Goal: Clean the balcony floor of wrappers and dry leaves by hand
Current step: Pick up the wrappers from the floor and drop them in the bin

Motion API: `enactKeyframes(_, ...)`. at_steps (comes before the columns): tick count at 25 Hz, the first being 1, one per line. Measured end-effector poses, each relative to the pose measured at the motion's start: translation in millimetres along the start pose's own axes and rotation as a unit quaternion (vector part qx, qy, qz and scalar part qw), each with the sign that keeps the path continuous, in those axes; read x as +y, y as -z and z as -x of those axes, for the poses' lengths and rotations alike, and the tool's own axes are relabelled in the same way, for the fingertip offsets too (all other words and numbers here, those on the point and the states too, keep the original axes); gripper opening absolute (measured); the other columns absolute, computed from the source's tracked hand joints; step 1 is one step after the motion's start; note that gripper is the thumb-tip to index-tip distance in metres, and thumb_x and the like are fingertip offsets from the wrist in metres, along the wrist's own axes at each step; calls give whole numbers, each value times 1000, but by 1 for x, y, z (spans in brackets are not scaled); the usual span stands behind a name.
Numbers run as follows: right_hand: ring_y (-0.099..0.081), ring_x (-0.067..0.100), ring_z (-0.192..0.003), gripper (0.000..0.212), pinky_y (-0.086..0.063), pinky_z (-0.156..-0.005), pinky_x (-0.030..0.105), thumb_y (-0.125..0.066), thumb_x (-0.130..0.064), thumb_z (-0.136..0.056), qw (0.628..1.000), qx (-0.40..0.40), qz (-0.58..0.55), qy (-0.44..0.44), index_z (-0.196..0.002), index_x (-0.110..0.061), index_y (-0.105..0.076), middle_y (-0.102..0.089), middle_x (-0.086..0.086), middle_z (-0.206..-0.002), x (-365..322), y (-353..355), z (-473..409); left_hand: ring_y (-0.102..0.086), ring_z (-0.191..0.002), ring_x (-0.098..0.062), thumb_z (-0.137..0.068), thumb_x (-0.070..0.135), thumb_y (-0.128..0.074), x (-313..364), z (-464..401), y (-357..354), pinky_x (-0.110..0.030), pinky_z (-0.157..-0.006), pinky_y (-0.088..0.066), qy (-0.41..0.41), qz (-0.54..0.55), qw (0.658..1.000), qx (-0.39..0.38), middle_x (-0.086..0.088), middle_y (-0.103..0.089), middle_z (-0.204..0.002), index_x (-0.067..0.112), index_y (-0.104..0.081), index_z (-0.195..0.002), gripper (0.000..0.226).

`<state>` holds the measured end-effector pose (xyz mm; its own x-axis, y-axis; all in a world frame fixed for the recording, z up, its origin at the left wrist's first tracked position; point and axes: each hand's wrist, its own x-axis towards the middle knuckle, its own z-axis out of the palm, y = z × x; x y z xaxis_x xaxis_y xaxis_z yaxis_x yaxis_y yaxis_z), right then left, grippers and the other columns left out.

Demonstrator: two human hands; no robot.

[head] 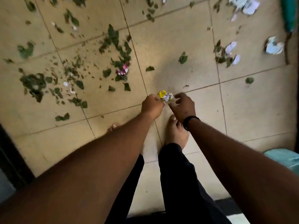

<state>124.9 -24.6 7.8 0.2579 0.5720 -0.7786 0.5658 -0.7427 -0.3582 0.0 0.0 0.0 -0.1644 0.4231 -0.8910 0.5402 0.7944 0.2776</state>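
A crumpled yellow and white wrapper (165, 95) is between my two hands, low over the beige tiled floor (252, 107). My left hand (152, 106) is curled into a fist and pinches the wrapper's left edge. My right hand (182, 106), with a black band on the wrist, has bent fingers right beside the wrapper's right edge; contact is unclear. Dry green leaves (34, 83) litter the floor to the left, with a pink wrapper (122, 69) among them. White paper scraps (273, 46) lie at the far right.
My bare feet (176, 133) and dark trousers stand just below the hands. A green object (289, 15) with a stick lies along the right edge. A light teal container (284, 159) is at the lower right. A dark door frame (9, 159) borders the lower left.
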Motion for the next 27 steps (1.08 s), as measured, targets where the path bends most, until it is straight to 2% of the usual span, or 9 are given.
enactKeyframes(4,-57,31,-114,47,-39,-87,27,-70,-21,-88,999,45,-20,-9,-131,-10,-55,-61,16,-123,-3,-25,-13,-63,-103,-23,-91,19,-69,0,-16,-13,-22,-72,-37,-24,4,999,38,-2,-67,-118,18,-57,-118,30)
enactKeyframes(8,-59,28,-113,37,-36,-79,22,-64,-19,-93,998,32,-44,-37,-128,-10,-58,-65,13,-123,-14,-31,-15,-60,-93,-19,-92,12,-62,4,-21,-10,-25,-76,-48,-8,35,999,22,2,-63,-108,19,-59,-110,20)
enactKeyframes(11,-62,22,-98,26,-33,-67,16,-61,-16,-94,996,24,-69,-44,-120,-12,-64,-69,9,-112,-28,-32,-12,-66,-88,-24,-91,13,-61,12,-22,2,-33,-78,-58,11,37,999,16,-1,-68,-98,14,-68,-101,13)
enactKeyframes(14,-58,13,-79,17,-36,-53,8,-63,-13,-91,996,22,-81,-30,-106,-14,-70,-70,5,-96,-44,-26,-3,-69,-69,-23,-92,16,-61,10,-8,14,-40,-69,-63,40,105,993,31,-8,-73,-87,8,-72,-93,14)
enactKeyframes(16,-61,10,-74,8,-38,-55,-1,-65,-12,-89,994,19,-102,-30,-94,-16,-71,-70,0,-89,-57,-22,7,-71,-65,-20,-95,22,-64,7,12,28,-39,-64,-62,42,160,986,37,-9,-74,-84,7,-70,-89,17)
enactKeyframes(18,-69,14,-76,8,-59,-72,19,-67,-12,-86,988,14,-151,-27,-83,-19,-69,-72,0,-84,-70,-19,20,-74,-71,-23,-95,26,-66,3,27,43,-38,-64,-62,0,158,986,53,-8,-75,-82,7,-70,-88,20)
enactKeyframes(20,-71,22,-81,8,-61,-76,40,-64,-13,-85,988,21,-156,-7,-83,-20,-69,-72,1,-83,-86,-15,30,-73,-71,-23,-93,27,-68,1,34,64,-37,-65,-61,-52,127,988,77,-1,-74,-77,16,-70,-80,17)
enactKeyframes(24,-65,20,-84,21,-53,-75,30,-54,-3,-87,993,17,-118,1,-91,-14,-72,-64,-5,-79,-112,-9,28,-70,-75,-16,-91,22,-71,4,21,107,-33,-69,-59,-102,44,984,140,6,-72,-81,23,-66,-80,12)
enactKeyframes(27,-70,29,-83,16,-60,-76,41,-57,-5,-87,991,-4,-130,-21,-82,-5,-72,-71,6,-79,-119,-13,11,-69,-84,-14,-92,15,-68,7,-5,133,-25,-62,-52,-95,6,972,216,4,-72,-97,20,-67,-102,10)
